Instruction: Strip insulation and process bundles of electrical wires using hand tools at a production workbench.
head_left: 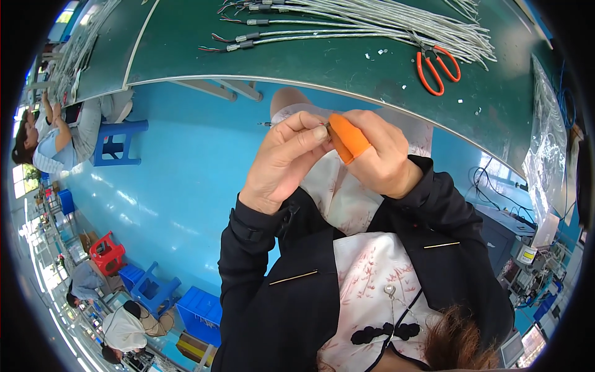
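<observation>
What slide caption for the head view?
Left hand and right hand, the latter wearing an orange finger cot, close together before a green worktable with white cables and orange-handled scissors.

The head camera is looking steeply down from the wearer's own head, keeping the left hand [282, 158] and right hand [384, 155] close, near mid-view, and the black jacket [297, 304] below. Its wide fisheye is bowing the green table [297, 65] across the top, spanning the blue floor [170, 173] and showing seated people [65, 139] small at the left rim.
</observation>
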